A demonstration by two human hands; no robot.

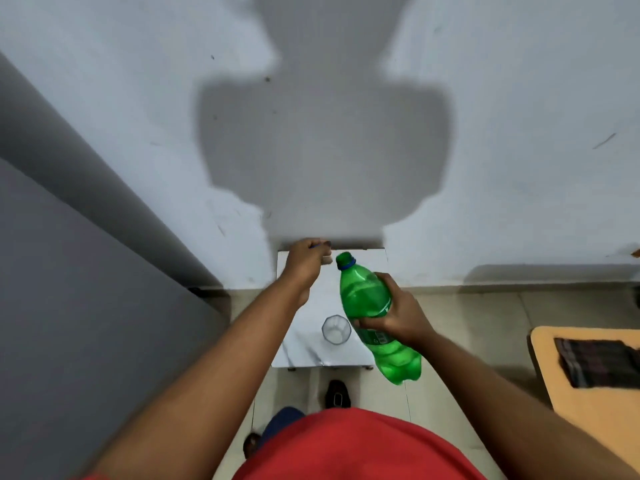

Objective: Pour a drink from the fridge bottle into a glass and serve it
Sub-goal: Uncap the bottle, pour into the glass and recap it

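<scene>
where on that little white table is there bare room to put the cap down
Most of the white table is bare: the far strip under the left hand, and the left side beside the glass. The near right corner is crowded by the green bottle in the right hand.

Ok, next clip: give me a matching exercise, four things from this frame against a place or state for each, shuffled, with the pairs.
Things:
1. green bottle
2. glass
3. left hand
4. folded dark cloth

Places or states:
A. standing empty on the small white table
B. lying on the orange surface at the right
C. uncapped, tilted, held by the right hand
D. closed at the table's far edge by the wall

Pairs: 1-C, 2-A, 3-D, 4-B
</scene>
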